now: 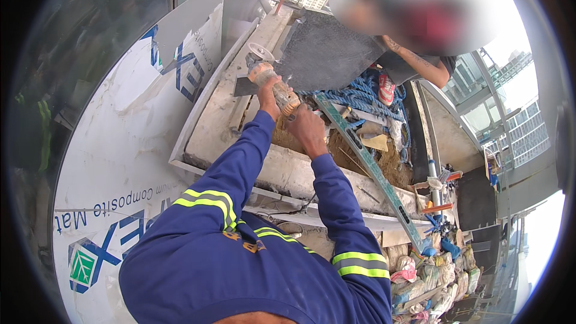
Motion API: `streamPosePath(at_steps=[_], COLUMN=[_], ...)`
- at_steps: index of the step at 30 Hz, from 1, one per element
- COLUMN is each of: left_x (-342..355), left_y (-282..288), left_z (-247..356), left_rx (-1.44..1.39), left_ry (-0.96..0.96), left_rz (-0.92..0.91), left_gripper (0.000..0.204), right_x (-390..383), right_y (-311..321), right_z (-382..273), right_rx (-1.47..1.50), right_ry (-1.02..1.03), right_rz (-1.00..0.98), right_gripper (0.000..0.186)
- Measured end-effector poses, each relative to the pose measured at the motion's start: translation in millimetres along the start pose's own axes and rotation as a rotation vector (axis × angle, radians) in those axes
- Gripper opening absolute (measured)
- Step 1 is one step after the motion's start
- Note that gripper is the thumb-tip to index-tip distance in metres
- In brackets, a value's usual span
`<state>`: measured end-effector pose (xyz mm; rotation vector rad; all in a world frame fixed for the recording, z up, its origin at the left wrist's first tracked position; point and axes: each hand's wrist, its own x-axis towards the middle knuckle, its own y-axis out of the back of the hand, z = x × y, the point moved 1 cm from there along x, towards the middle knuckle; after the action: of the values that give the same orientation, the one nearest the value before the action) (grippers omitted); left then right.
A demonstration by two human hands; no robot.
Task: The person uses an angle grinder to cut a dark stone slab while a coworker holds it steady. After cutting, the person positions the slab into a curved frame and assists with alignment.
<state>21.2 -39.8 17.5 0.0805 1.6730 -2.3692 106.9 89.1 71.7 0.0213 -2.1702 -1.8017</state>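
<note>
Both my hands grip an orange and grey angle grinder (282,93), its round pale disc (261,51) at the far end. My left hand (269,101) is closed round the front of its body. My right hand (308,132) wraps the rear end, closer to me. Just right of the disc lies a dark grey slab (327,48), tilted across the planter-like ledge (222,123). Whether the disc touches the slab I cannot tell. A smaller dark piece (245,87) sits left of the grinder. Beyond the slab, a co-worker's bare forearm (417,65) reaches to its right edge.
A long green spirit level (367,169) leans diagonally over the ledge, right of my hands. Blue rope (354,97) is heaped behind it, beside the co-worker's red shoe (387,89). Stacked sacks (432,282) lie at lower right. A large white composite panel (114,174) stands on the left.
</note>
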Motion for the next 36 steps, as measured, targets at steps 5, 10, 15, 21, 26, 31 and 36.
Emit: streamPosePath(at_steps=[5,10,15,21,26,31,36], left_x=[-10.1,-9.3,-5.1,8.4,14.3,13.8,7.2], left_y=[-2.6,-8.6,7.4,18.4,21.2,21.8,19.3], left_z=[-7.3,-6.8,-4.6,-3.6,-6.8,-10.0,-12.8], left_rx=[-0.002,0.004,0.008,-0.035,-0.009,-0.031,-0.118], left_ry=[0.002,0.020,0.040,0.039,0.072,0.092,0.104], left_rz=[-0.020,0.012,-0.006,-0.061,-0.058,-0.062,-0.060], left_gripper=[0.033,0.030,0.032,0.034,0.035,0.036,0.037], right_x=[-3.3,-3.0,-8.7,-2.6,-0.8,-2.3,-0.3], right_y=[2.9,7.0,-5.3,-19.7,-17.7,-15.2,-16.5], right_z=[3.9,5.0,-4.7,-7.2,-11.6,-12.3,-11.2], right_rx=[-0.030,-0.059,-0.074,-0.074,-0.093,-0.097,-0.136], right_ry=[0.002,-0.007,0.007,0.007,-0.008,-0.044,-0.028], right_rz=[-0.008,-0.003,0.048,0.066,0.056,0.026,0.030], right_gripper=[0.048,0.047,0.042,0.045,0.041,0.045,0.041])
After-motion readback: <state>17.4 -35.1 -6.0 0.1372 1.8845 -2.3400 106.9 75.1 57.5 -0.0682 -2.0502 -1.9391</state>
